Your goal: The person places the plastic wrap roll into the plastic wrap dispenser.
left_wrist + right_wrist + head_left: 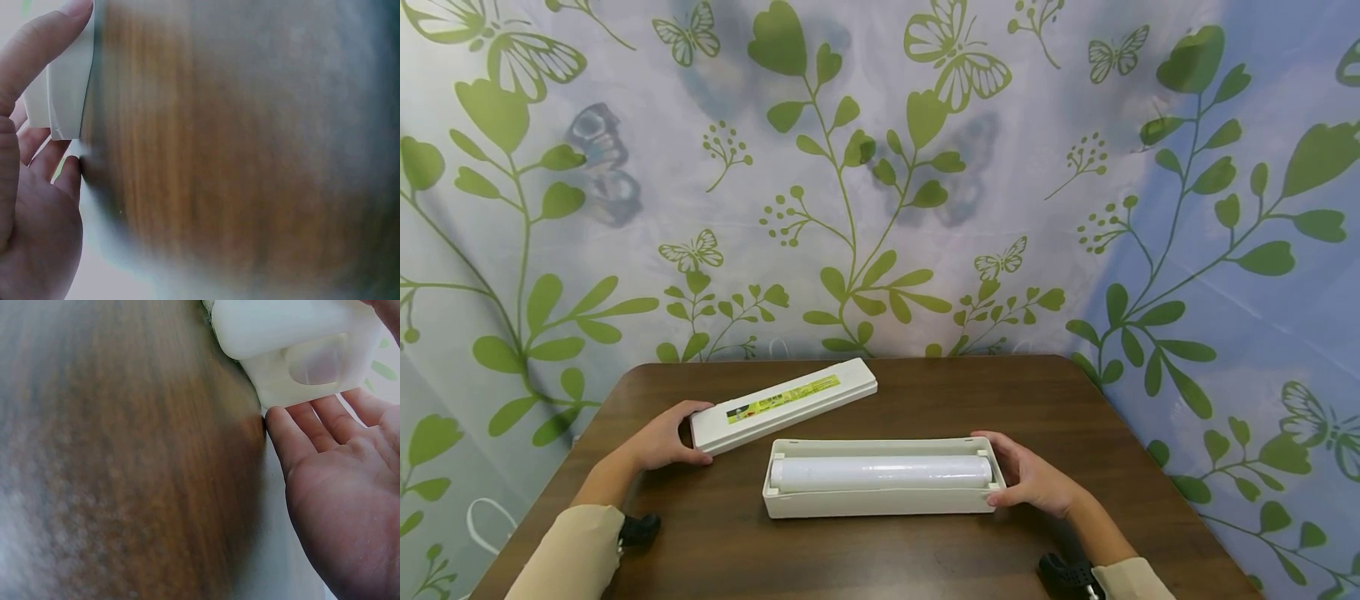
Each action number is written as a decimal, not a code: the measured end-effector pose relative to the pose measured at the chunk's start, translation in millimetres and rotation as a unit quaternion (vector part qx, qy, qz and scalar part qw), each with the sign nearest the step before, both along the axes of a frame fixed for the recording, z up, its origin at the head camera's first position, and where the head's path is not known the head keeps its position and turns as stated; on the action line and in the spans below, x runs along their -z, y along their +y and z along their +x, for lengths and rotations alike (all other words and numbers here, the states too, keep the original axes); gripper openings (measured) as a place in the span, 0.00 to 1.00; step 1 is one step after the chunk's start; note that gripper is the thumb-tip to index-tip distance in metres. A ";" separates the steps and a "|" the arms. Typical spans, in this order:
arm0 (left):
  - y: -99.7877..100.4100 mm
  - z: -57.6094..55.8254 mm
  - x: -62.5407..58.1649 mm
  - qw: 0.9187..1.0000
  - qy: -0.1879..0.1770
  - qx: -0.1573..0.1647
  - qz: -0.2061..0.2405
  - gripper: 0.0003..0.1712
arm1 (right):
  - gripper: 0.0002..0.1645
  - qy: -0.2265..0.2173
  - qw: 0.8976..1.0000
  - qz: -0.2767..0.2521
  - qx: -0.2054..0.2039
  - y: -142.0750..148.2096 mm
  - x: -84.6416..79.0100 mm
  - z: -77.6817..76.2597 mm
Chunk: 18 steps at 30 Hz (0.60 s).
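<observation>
On the table's left half, a long white lid [853,377] with a yellow-green printed label [784,399] lies at a slant, its right end farther back. My left hand [662,437] grips its left end, thumb on the near side and fingers on the far side. The white end of this lid [70,94] also shows at the left wrist view's edge. A white wrap dispenser box [880,503] sits uncovered in front, with a white roll of film [880,473] inside. Around its right end, my right hand [1033,479] holds the box by thumb and fingers.
The brown wooden table [917,558] has rounded far corners. Right behind it hangs a pale curtain [880,208] with green leaves and butterflies. Black straps with camera mounts [640,530] are on both wrists, low over the table.
</observation>
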<state>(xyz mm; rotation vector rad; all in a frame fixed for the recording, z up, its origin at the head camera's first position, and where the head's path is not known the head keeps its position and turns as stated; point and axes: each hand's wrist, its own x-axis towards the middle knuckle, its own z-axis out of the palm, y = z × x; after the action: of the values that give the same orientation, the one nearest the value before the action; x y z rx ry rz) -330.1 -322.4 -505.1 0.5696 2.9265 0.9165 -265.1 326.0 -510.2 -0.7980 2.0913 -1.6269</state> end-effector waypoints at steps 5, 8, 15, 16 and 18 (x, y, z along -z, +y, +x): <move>0.7 -0.2 -0.6 1.000 -0.002 -0.001 0.002 0.55 | 0.55 0.001 1.000 -0.002 -0.001 0.0 0.1 0.3; 1.2 -0.3 -0.6 1.000 -0.001 -0.001 0.003 0.54 | 0.55 0.002 1.000 -0.006 -0.003 0.0 0.2 0.9; 4.4 3.3 -3.4 1.000 -0.010 -0.007 0.000 0.53 | 0.54 0.004 1.000 -0.002 -0.002 -0.1 0.5 2.2; 4.9 3.8 -4.2 1.000 -0.008 -0.010 0.000 0.52 | 0.55 0.005 1.000 -0.001 -0.001 -0.3 0.4 2.1; 6.2 5.4 -6.5 1.000 0.000 -0.012 0.002 0.52 | 0.55 0.004 1.000 -0.002 0.001 -0.6 0.0 1.8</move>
<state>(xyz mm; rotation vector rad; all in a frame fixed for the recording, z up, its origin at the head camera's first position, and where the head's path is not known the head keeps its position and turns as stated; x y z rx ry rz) -324.7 -316.2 -498.6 0.5373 2.9388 0.9235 -263.2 325.4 -510.2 -0.8059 2.0948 -1.6315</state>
